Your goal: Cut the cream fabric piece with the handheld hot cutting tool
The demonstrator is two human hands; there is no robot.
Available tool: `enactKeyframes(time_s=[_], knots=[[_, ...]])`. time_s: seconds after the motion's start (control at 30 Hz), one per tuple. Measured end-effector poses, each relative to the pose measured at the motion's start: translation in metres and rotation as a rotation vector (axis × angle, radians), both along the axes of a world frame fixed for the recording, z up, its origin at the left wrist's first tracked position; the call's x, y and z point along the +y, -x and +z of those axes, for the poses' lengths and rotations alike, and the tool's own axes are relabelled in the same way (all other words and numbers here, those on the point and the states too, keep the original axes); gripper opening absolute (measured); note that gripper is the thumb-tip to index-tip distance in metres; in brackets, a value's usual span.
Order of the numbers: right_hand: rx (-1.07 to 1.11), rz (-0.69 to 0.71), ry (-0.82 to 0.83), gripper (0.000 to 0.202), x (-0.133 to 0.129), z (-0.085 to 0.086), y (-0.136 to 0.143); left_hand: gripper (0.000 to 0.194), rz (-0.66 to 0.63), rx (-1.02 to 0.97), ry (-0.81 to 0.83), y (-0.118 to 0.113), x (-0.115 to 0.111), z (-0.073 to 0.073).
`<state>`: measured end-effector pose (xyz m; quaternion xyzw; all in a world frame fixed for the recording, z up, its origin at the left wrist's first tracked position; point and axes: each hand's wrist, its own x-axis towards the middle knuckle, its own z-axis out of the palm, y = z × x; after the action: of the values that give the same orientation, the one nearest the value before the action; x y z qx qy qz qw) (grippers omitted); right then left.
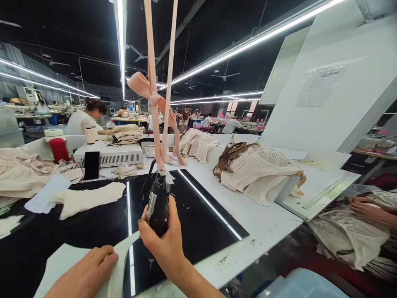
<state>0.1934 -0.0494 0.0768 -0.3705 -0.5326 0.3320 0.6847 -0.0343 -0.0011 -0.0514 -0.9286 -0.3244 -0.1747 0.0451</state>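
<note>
My right hand (169, 248) is wrapped round a black handheld tool (160, 207) with a silver label and a cord, held upright over a glossy black board (198, 219). Its lower tip is partly hidden by the hand, so the exact kind is unclear. Pink elastic straps (154, 98), tied in a bow, run up from the tool's top. My left hand (88, 269) lies with its fingers flat on a pale piece of cloth (63, 260) at the board's front edge. The cloth's narrow end reaches towards the tool.
A cut cream piece (93, 198), a blue-white sheet (49, 194) and a phone (92, 164) lie at left. Behind stands a white vented box (108, 154) with thread spools (90, 135). Beige garments (251, 171) are heaped at right. A co-worker's hands (372, 211) hold cloth far right.
</note>
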Motion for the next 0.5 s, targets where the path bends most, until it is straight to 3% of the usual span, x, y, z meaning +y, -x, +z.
enactKeyframes(time_s=[0.13,0.3,0.4,0.5], knots=[[-0.033,-0.066,0.004,0.031,0.0,-0.002,-0.008,0.033,0.087,0.128,-0.09,-0.029,-0.006,0.025],[-0.052,-0.169,-0.032,0.028,0.002,-0.003,-0.018,0.009,0.355,0.231,0.038,-0.062,-0.028,0.072],[-0.014,-0.152,-0.059,0.027,0.005,-0.001,-0.021,0.008,0.388,0.308,0.121,-0.065,-0.032,0.092],[0.041,-0.14,-0.062,0.026,0.007,-0.001,-0.021,0.009,0.377,0.335,0.066,-0.059,-0.032,0.096]])
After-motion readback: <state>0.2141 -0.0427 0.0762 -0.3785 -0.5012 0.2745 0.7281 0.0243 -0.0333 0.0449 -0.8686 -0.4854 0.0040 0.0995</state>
